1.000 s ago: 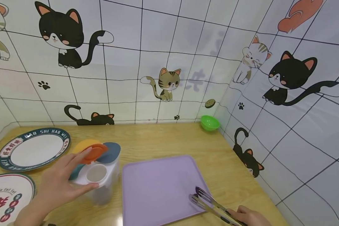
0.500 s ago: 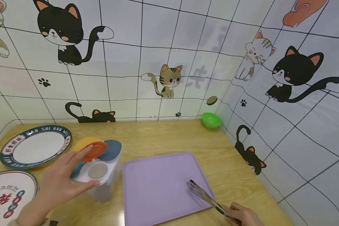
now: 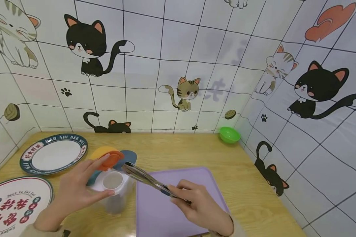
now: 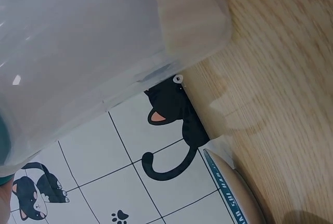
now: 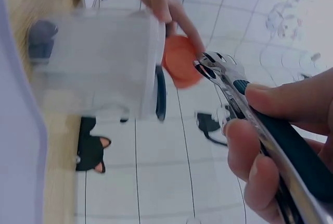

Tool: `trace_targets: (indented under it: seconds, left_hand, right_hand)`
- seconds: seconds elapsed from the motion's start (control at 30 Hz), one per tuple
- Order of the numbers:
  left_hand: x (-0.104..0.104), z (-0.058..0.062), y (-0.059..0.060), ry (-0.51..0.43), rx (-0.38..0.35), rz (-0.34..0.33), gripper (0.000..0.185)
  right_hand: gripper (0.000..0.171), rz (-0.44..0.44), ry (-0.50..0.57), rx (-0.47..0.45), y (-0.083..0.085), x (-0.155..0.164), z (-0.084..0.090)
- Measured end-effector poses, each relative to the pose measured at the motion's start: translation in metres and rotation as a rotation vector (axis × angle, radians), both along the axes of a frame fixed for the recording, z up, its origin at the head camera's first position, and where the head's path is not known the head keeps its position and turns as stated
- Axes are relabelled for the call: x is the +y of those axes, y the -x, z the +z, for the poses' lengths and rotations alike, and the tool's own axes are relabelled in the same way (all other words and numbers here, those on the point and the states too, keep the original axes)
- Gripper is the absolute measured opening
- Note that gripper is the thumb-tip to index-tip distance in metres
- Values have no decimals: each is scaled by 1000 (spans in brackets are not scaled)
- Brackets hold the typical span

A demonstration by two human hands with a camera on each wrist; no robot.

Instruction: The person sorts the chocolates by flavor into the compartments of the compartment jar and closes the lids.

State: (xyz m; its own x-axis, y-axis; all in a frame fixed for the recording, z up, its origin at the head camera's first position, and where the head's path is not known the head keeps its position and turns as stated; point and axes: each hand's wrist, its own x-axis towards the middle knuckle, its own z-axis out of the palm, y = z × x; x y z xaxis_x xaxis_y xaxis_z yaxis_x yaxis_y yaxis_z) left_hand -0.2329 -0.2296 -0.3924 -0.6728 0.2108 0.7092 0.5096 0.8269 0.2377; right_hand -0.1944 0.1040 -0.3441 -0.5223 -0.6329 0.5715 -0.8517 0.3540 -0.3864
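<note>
Left of centre in the head view, our left hand (image 3: 74,194) grips the clear container (image 3: 112,192), a finger lifting its orange lid (image 3: 110,160). Our right hand (image 3: 198,205) clasps metal tongs (image 3: 145,179), tips over the container's opening, above the purple tray (image 3: 166,214).

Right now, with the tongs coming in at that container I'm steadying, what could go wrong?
The tongs in the right hand point at the container top; a nudge might tip it, since only the left hand steadies it. The fingers hold the orange lid open; if they slip, it could drop onto the tong tips. The open hole looks narrow, so the tips may catch its rim.
</note>
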Motion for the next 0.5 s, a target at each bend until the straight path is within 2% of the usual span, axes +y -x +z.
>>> trace_targets:
  seconds: [0.13, 0.23, 0.4, 0.5]
  left_hand:
    - [3, -1, 3, 15, 25, -21, 97]
    - [4, -1, 5, 24, 18, -31, 98]
    - [2, -3, 4, 16, 19, -19, 98]
    - [0, -3, 3, 13, 32, -14, 98]
  right_hand:
    - [30, -17, -70, 33, 1, -21, 9]
    - [31, -53, -78, 85, -1, -21, 9]
    - [33, -145, -37, 122, -6, 3, 4]
    - [37, -265, -8, 80, -7, 30, -4]
